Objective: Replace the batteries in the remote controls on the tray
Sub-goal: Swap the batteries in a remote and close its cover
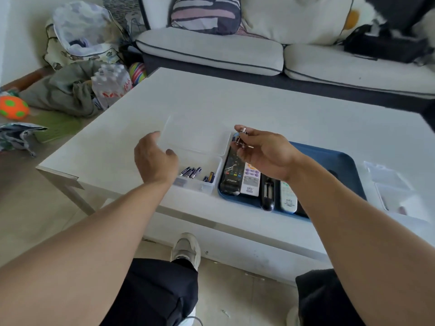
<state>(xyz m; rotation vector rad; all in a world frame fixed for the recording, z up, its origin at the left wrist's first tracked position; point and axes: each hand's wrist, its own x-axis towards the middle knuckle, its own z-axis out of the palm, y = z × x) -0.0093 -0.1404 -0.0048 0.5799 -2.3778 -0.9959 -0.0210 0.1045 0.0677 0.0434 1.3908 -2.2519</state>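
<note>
A: Start at the far left. What lies on the floor?

B: An orange ball with green spots [13,110], then a grey-green cloth heap [68,90] and a shrink-wrapped pack of water bottles [110,87] just beside the corner of the white table [235,102].

A: And on the table itself?

B: The left hand [156,158] hovers above the table's left part, fingers loosely curled with nothing in them, so it is relaxed and empty. Just right of it sits a clear plastic box [207,188] holding loose batteries [191,172], dark blue with gold ends, lying on the box floor. A second clear box [200,137] stands behind it, touching or nearly so.

A: Where are the remotes?

B: On the blue tray [329,156], just right of the boxes. From its left edge: a black remote [230,172], a white remote [250,183] with purple buttons, a black remote with its battery bay open [267,192], and a white remote with green buttons [288,198]. They lie side by side, long axes pointing away from the person.

A: The other hand?

B: The right hand [263,154] is raised over the tray's far left corner, palm turned inward, fingertips pinching a few batteries in hand [242,138]. How many, I cannot tell.

A: Anything farther right?

B: Clear plastic lids [388,180] lie on the table past the tray.
</note>
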